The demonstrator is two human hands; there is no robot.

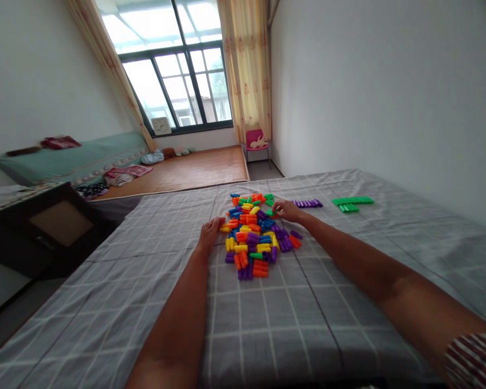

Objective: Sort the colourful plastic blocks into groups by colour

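Note:
A heap of small plastic pieces (249,236) in orange, yellow, blue, purple and green lies on the grey checked cloth (259,324). My left hand (211,231) rests at the heap's left edge, its fingertips touching orange and yellow pieces; whether it grips one is too small to tell. At the upper right of the heap, my right hand (287,209) has its fingers pinched on a green piece (270,212). Purple pieces (308,203) lie in a row just right of that hand. Farther right, green pieces (353,201) form a long row with a shorter one below.
Beyond the cloth stands a bed with a brown mat (202,165), clothes lying on its left side. A pink chair (256,139) stands by the curtain (249,70). A dark cabinet (44,232) is at the left, and a white wall (380,97) runs along the right.

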